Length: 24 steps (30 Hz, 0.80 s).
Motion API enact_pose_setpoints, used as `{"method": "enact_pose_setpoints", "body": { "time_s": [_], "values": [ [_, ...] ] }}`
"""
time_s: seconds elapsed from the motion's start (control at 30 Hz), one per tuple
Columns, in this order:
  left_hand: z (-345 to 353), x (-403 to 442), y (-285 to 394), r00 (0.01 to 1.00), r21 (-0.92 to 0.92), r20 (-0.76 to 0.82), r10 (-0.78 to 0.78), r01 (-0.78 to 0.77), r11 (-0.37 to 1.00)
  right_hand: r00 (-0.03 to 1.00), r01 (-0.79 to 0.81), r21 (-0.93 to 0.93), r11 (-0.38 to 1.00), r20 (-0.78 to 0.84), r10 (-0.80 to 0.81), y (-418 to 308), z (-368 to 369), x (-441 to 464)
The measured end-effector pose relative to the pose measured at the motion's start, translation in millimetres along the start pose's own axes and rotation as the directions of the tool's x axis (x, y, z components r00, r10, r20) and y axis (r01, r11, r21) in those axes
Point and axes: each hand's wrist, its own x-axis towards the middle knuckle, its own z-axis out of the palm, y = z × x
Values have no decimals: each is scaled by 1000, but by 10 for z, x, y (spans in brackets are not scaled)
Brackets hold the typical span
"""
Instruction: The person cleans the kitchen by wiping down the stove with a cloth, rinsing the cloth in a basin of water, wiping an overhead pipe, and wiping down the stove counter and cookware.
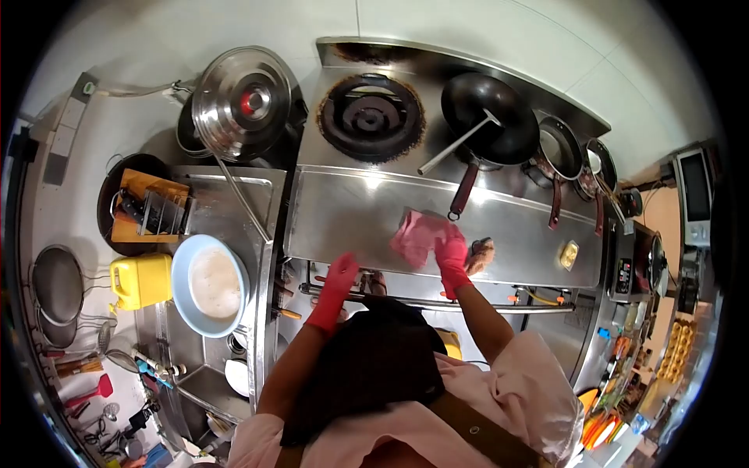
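My right hand (451, 256), in a pink rubber glove, is closed on a pink cloth (417, 236) and presses it against the steel counter (335, 210) in front of the stove. Just right of that hand lies a crumpled brownish scrap (480, 256), too blurred to name. My left hand (341, 277), also in a pink glove, is at the counter's front edge with nothing in it; its fingers look loosely extended. Behind the cloth, a black wok (488, 117) sits on the stove with a long-handled metal tool (456, 146) across it.
An uncovered burner (370, 117) is at the back left. Smaller pans (560, 148) stand to the right, near a small yellow item (569, 254). At left are a lidded pot (242, 103), a blue basin (209, 285), a yellow jug (142, 281) and a sink (212, 382). A rail (507, 309) runs below the counter.
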Motion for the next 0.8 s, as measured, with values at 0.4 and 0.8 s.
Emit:
{"method": "enact_pose_setpoints", "body": {
  "time_s": [0.4, 0.8],
  "values": [
    [-903, -717, -300, 909, 80, -142, -391, 404, 911, 881, 456, -111, 883, -80, -466, -880, 446, 182],
    [-1040, -1192, -350, 871, 13, -261, -415, 434, 901, 904, -103, -769, 631, -338, -264, 701, 304, 896]
  ]
}}
